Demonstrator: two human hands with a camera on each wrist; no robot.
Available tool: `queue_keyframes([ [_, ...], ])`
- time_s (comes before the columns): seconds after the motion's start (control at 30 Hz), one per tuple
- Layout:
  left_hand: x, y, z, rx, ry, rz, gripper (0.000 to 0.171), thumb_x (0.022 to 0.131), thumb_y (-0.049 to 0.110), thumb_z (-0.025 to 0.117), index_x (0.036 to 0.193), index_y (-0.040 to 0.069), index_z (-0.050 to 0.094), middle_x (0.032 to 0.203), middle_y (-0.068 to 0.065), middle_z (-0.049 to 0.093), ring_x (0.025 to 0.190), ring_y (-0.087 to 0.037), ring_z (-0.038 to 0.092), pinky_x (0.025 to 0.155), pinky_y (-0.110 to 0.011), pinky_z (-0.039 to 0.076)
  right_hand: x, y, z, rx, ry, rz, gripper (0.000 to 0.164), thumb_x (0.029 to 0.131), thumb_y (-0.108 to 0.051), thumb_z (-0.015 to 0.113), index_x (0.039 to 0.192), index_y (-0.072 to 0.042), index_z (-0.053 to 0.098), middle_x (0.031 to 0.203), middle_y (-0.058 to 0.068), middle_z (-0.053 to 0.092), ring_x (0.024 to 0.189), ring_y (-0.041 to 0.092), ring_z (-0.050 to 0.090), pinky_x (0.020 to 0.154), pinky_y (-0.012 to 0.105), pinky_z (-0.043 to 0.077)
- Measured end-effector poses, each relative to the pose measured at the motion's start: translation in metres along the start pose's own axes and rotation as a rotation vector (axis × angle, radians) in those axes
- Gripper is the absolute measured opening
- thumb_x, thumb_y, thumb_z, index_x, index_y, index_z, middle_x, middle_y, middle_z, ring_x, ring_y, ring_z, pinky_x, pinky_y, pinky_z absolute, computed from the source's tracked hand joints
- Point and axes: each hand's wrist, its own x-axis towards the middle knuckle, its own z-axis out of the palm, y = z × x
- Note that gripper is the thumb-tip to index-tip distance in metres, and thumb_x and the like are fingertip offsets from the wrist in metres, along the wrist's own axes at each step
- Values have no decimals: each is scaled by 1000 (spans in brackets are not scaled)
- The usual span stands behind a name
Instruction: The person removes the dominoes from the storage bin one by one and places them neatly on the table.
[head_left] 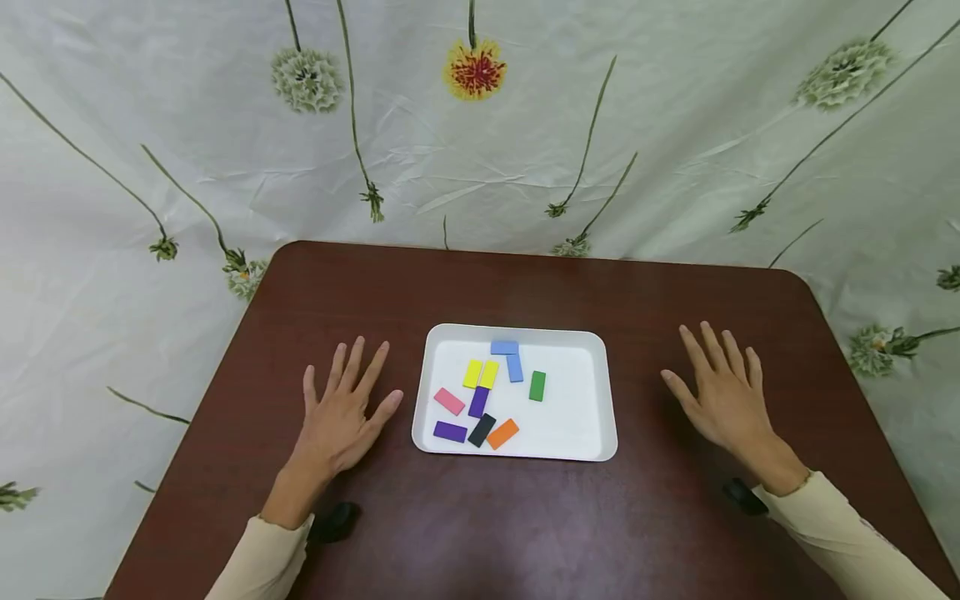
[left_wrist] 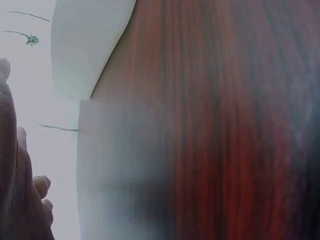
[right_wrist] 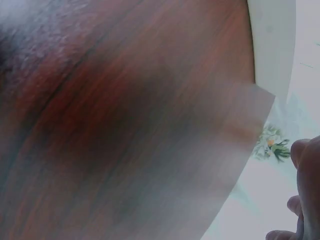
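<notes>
A white tray (head_left: 570,400) lies on the brown table, with several small coloured blocks on its left and middle part. Among them are two blue blocks, two yellow, two purple, a pink block (head_left: 449,402), a black block (head_left: 482,430), an orange block (head_left: 502,433) and a green block (head_left: 537,386). Left of the tray, my left hand (head_left: 341,417) is palm down with fingers spread, holding nothing. To the tray's right, my right hand (head_left: 723,400) is likewise spread and holds nothing. Each wrist view shows only part of its hand at the edge, beside the tray's side wall.
The dark brown table (head_left: 525,533) has rounded far corners. Behind and around it hangs a pale cloth (head_left: 420,125) printed with flowers and stems. A small black device sits at each wrist, by the cream sleeves (head_left: 262,558).
</notes>
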Motion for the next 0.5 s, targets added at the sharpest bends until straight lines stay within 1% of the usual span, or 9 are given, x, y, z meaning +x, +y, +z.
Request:
queue_keyframes([
  [0.17,0,3,4,-53,-60,8,82,96,66,43,162,34,7,169,-12,7,155,-40,5,116,-71,-3,3,-9,-2,1,49,-47,68,104,-48,47,161,-19,23,164,24,22,148,50,18,115,71,9],
  [0.27,0,5,6,-94,-81,23,84,95,66,47,162,35,7,170,-11,7,155,-39,5,116,-71,-5,5,-13,-3,3,66,-73,66,104,-46,48,161,-21,26,164,23,22,149,49,19,115,71,10],
  [0.5,-1,10,11,-227,-126,70,86,94,60,55,161,38,8,170,-8,9,156,-38,4,115,-71,-5,5,-26,-2,31,57,-101,63,103,-46,52,158,-23,32,163,23,24,148,48,21,114,71,14],
])
